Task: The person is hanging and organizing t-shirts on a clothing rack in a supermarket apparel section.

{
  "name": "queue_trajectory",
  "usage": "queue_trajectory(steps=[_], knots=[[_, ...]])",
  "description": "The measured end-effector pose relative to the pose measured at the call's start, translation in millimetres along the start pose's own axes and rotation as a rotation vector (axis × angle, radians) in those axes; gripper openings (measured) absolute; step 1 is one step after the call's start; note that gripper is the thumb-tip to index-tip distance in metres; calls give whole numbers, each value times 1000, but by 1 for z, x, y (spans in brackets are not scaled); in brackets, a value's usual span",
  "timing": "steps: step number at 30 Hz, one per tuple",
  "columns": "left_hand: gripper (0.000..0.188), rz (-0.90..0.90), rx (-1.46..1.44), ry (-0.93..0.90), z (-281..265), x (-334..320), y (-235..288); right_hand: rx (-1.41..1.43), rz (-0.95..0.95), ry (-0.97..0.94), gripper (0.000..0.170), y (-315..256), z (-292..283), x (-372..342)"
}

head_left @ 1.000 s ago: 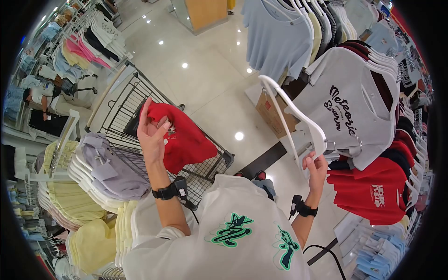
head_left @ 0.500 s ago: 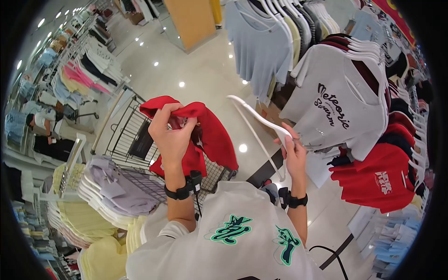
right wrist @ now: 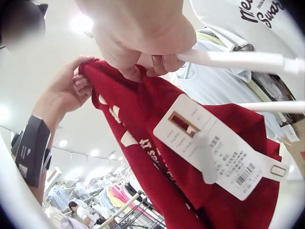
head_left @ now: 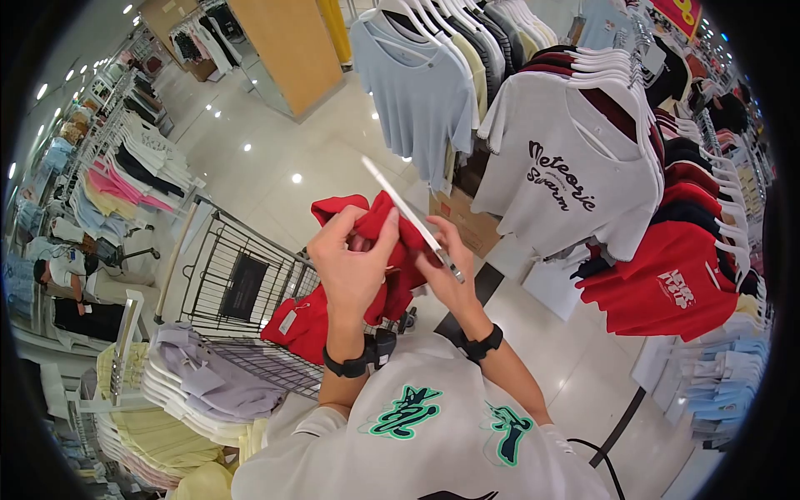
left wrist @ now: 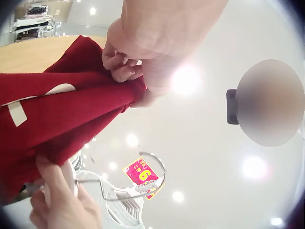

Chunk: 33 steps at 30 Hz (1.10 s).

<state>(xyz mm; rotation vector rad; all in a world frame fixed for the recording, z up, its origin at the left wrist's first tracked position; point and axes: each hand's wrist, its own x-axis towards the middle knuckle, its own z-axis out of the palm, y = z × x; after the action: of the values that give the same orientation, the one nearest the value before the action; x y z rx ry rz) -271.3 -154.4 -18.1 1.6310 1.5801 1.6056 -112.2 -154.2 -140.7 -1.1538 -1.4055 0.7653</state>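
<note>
In the head view my left hand (head_left: 350, 262) grips a bunched red T-shirt (head_left: 298, 323) in front of my chest. Beside it, my right hand (head_left: 450, 271) holds a white clothes hanger (head_left: 398, 202) that slants across the cloth. The left wrist view shows the hanger's metal hook (left wrist: 164, 174) sticking out beyond my right hand (left wrist: 64, 205). Seen from the right wrist, my right thumb and fingers also touch the shirt's upper edge. White print runs down the red cloth, and a white paper tag (right wrist: 209, 148) hangs against it.
A wire shopping cart (head_left: 242, 283) stands under the shirt, front left. On the right hang a grey printed T-shirt (head_left: 575, 167) and other red ones (head_left: 658, 283). Lilac shirts (head_left: 208, 367) hang close at the left. A cardboard box (head_left: 467, 221) sits on the floor.
The hanger has come leftward with my right hand from the rack side to the red T-shirt. My left hand has moved right, gathering the shirt, and both hands are now close together.
</note>
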Motion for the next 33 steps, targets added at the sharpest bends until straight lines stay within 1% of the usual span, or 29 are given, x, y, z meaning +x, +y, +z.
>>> queue_trajectory(steps=[2,3,4,7,9,10,12,13,14,15,16,18,19,20,21,22,23,24,26,28,30,31,33], knots=[[22,-31,33,-15,-12,5,-9,-58,94,23,51,6,-8,4],[23,-18,45,-36,-17,6,-16,-92,-22,78,49,6,-12,9],[23,-4,56,-59,-21,8,-23,-109,-46,92,48,6,-18,15],[24,-26,57,-87,-29,8,-45,-96,6,42,44,-12,-42,24],[25,-48,87,-118,-33,8,-45,-11,78,-167,42,-16,-55,30],[25,-48,86,-117,-32,8,-48,-11,78,-167,42,-19,-58,32],[21,0,51,-92,-31,6,-57,5,10,-225,40,-25,-62,33],[21,-4,52,-92,-32,7,-59,32,154,-234,37,-37,-65,35],[24,-10,48,-134,-35,7,-61,-51,229,-214,35,-47,-67,37],[27,-17,44,-174,-38,7,-63,-28,245,-175,34,-42,-68,37],[27,-23,46,-168,-38,6,-67,-6,260,-138,34,-39,-69,38],[32,174,310,-152,-36,3,-82,-9,255,-123,32,-40,-75,38],[34,167,311,-186,-35,1,-87,-5,202,-135,31,-40,-78,38],[34,163,314,-182,-36,-1,-91,0,150,-144,30,-41,-79,36],[35,98,357,-251,-36,-2,-91,25,110,-129,30,-44,-79,36],[35,33,398,-321,-36,-2,-92,25,109,-131,30,-47,-81,35],[33,96,458,-343,-35,-1,-95,39,120,-140,30,-49,-83,35],[33,99,455,-344,-33,-2,-98,53,130,-146,30,-52,-86,35],[29,245,309,-277,-31,-4,-102,57,142,-122,30,-60,-90,34],[27,258,267,-305,-30,-2,-101,64,152,-101,29,-59,-93,33],[24,104,-22,-404,-29,0,-95,-32,110,17,29,-47,-99,33],[24,107,-23,-401,-29,2,-97,-12,117,54,31,-44,-102,34],[26,16,-15,-510,-27,3,-105,-3,132,79,32,-47,-107,31]])
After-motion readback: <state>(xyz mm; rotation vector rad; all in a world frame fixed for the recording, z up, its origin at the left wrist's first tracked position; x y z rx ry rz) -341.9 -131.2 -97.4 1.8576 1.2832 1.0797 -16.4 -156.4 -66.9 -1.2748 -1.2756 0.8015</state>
